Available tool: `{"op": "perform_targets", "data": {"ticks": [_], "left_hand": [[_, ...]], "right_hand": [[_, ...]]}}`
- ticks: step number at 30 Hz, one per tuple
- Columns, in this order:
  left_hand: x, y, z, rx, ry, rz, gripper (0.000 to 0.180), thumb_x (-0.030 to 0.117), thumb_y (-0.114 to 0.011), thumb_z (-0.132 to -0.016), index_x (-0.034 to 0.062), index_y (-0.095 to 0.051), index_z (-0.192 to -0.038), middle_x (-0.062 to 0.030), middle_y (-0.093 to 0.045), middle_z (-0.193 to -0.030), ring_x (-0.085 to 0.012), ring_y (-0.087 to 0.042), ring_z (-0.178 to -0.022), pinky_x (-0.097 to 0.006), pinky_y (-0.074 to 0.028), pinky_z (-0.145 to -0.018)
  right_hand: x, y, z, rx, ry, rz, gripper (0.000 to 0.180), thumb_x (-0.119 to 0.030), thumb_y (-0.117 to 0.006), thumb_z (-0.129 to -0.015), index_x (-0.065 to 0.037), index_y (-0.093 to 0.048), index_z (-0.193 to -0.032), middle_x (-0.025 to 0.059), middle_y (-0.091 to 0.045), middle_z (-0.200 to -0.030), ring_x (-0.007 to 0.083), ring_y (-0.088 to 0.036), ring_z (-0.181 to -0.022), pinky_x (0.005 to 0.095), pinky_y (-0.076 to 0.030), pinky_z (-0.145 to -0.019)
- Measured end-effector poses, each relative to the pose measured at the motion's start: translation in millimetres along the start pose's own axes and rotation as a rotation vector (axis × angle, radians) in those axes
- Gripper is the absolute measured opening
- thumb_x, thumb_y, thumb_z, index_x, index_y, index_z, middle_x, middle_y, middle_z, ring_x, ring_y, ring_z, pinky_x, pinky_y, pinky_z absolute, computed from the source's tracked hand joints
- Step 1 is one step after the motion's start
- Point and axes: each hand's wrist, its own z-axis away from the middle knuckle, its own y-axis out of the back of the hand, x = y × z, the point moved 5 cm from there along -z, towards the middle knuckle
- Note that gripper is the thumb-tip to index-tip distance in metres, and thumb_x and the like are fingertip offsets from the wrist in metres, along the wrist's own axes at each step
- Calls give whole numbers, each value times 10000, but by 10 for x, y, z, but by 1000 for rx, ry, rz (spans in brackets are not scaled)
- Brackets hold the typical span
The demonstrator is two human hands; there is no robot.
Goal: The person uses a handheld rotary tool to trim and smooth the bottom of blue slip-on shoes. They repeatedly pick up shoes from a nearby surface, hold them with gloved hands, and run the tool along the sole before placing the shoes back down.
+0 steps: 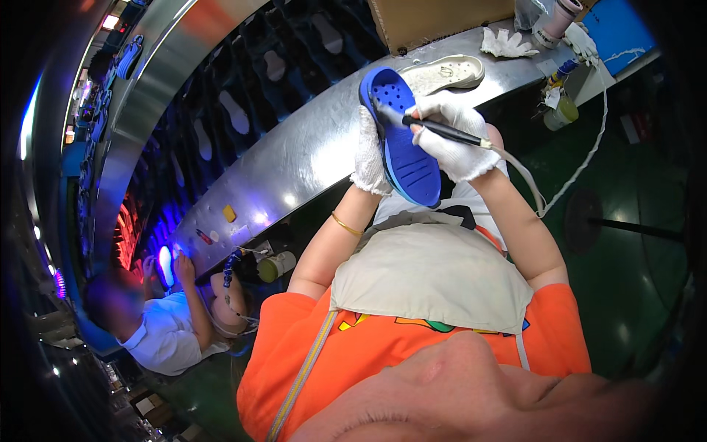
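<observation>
- My left hand, in a white glove, is closed around the edge of a blue shoe sole, holding it up in front of my chest, tread side toward me.
- My right hand, also gloved, pinches a black pen-like tool; its tip touches the sole near the top.
- A pale cord runs from the tool's back end.
- Just beyond, a white sole lies on the curved steel bench.
- At lower left, another person works at the same bench.
</observation>
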Motion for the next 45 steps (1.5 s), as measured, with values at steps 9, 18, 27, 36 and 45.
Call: {"op": "perform_targets", "data": {"ticks": [9, 18, 27, 36, 45], "left_hand": [[178, -66, -61, 129, -123, -115, 732, 654, -400, -853, 74, -415, -1300, -142, -538, -1185, -260, -558, -1023, -392, -481, -908], [375, 31, -115, 113, -166, -181, 741, 678, -364, -849, 85, -429, -1289, -151, -559, -1164, -278, -580, -997, -407, -496, -879], [461, -132, -22, 86, -199, -40, 790, 719, -389, -805, 78, -468, -1261, -128, -565, -1153, -292, -554, -1024, -439, -447, -931], [288, -208, -8, 86, -182, -259, 756, 683, -327, -844, 92, -420, -1307, -152, -533, -1203, -321, -550, -1027, -462, -459, -897], [452, -123, -66, -87, -105, -2, 763, 696, -350, -835, 103, -442, -1306, -154, -533, -1233, -317, -561, -1051, -469, -466, -905]], "right_hand": [[129, 8, 60, 46, -18, 54, 192, -39, -676, -701, -39, -629, -887, 71, -619, -843, 150, -620, -749, 259, -498, -724], [35, -95, 144, -12, -83, -59, 224, -4, -662, -705, -35, -609, -920, 77, -612, -844, 149, -623, -774, 264, -503, -733], [103, -21, 109, 4, -289, -159, 186, -10, -630, -763, -6, -606, -947, 54, -638, -861, 94, -598, -811, 231, -487, -746], [-30, -39, 145, 34, -110, -205, 147, 40, -630, -772, -7, -590, -905, 49, -620, -859, 102, -597, -794, 246, -492, -746], [54, -134, 197, -34, -330, -342, 144, 17, -600, -811, -16, -570, -948, 77, -607, -909, 131, -618, -795, 287, -573, -651]]}}
